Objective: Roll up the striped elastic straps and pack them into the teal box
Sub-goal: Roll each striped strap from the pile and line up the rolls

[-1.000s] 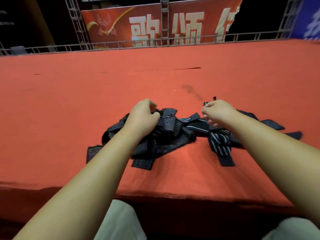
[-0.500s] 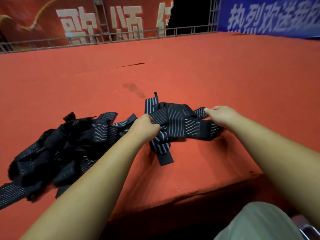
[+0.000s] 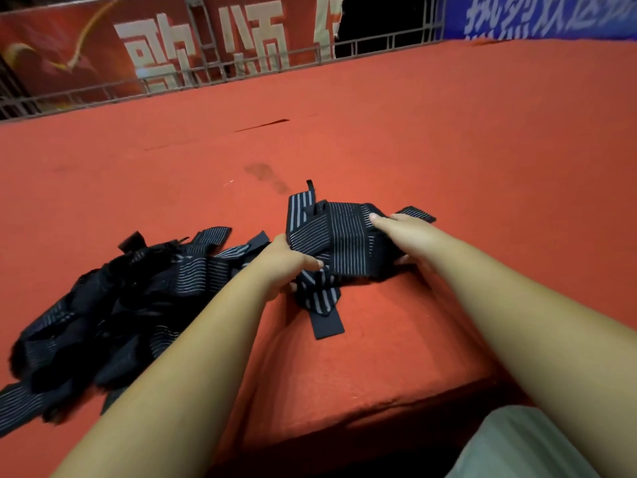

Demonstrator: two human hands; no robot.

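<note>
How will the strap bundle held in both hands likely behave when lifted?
Probably floppy: the strap bundle creases and sags between the left hand and right hand. Likely light, held by a pinch. Flat and crumpled, it shouldn't roll.

The red carpeted platform (image 3: pixel 448 139) is lit warmly and evenly from overhead, bright across its middle and dulled toward the near edge, below which everything is lost in near-black. Soft, diffuse shadows are thrown under the forearms (image 3: pixel 193 357) and beneath the held striped strap (image 3: pixel 341 243), whose pale lines are kept fairly crisp. The pile of straps (image 3: pixel 113 312) at the left is smeared by motion blur and underexposed. The metal railing (image 3: pixel 241 67) is tilted and bowed by wide-angle distortion. The red banner (image 3: pixel 155 46) and blue banner (image 3: pixel 534 15) are rendered soft.
</note>
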